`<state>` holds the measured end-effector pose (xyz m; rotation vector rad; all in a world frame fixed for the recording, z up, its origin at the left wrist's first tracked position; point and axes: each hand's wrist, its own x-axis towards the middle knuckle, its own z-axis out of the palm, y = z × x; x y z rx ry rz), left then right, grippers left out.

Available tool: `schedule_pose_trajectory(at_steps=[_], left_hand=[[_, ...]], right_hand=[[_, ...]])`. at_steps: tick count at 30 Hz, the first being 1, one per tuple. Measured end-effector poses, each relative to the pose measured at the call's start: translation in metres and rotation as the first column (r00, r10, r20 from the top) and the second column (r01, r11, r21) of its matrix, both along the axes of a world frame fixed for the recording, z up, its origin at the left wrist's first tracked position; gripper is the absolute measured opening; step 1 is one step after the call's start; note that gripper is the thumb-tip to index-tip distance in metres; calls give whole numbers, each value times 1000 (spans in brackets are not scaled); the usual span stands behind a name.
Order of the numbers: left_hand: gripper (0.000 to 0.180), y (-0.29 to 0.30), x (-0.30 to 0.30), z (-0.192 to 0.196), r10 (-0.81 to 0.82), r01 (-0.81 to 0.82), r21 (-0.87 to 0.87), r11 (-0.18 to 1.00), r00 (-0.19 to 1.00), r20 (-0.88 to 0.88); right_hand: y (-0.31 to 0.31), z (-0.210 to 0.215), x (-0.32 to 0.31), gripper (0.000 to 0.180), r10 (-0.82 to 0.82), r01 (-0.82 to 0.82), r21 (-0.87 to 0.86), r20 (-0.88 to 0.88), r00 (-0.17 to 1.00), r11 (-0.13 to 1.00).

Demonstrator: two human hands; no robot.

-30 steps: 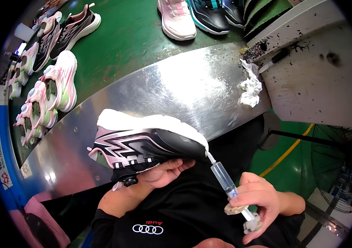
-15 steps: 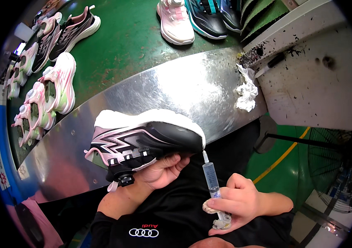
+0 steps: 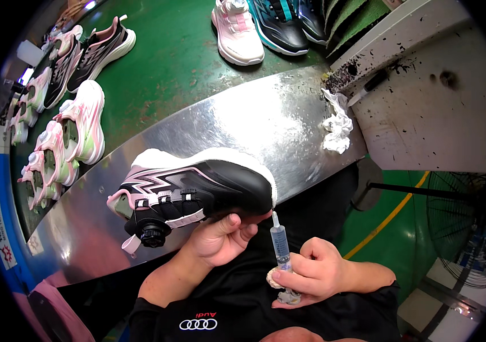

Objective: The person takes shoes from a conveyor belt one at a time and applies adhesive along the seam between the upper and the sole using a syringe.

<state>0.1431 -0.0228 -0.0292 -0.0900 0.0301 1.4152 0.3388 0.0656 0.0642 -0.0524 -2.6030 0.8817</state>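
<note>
Since the earlier frame, black-and-pink sneaker with white foam sole (image 3: pixel 211 185) is rolled to show more upper; held toward eight o'clock of centre, gripped by left hand (image 3: pixel 219 240). Clear plastic syringe (image 3: pixel 280 244), grasped by right hand (image 3: pixel 316 269), is pointed at toe. Tip (image 3: pixel 275 219) best kept along sole edge, plunger pressed evenly.

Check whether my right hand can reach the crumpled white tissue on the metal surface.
Probably not while occupied: the right hand grips the clear plastic syringe, though the way to the tissue looks open.

Shoes (image 3: pixel 89 119), crumpled tissue (image 3: pixel 337 126) on workbench (image 3: pixel 166 74)
</note>
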Motion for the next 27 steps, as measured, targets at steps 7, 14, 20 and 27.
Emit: schedule_pose_trajectory(at_steps=[7,14,20,27], left_hand=[[36,-3,1,3,7,-8,-18,1000,1000,-14],[37,-3,1,7,13,-15,-63,998,1000,-18],[37,-3,1,8,7,-9,-79,997,1000,-25],[36,-5,2,7,8,-11,-82,997,999,-46]], right_hand=[[-1,-5,-1,47,0,1,37,-27,1000,999],[-5,-11,0,50,-10,14,96,-43,999,995],[-6,-12,0,51,-11,18,109,-62,998,994],[-6,-12,0,49,-2,6,80,-44,999,997]])
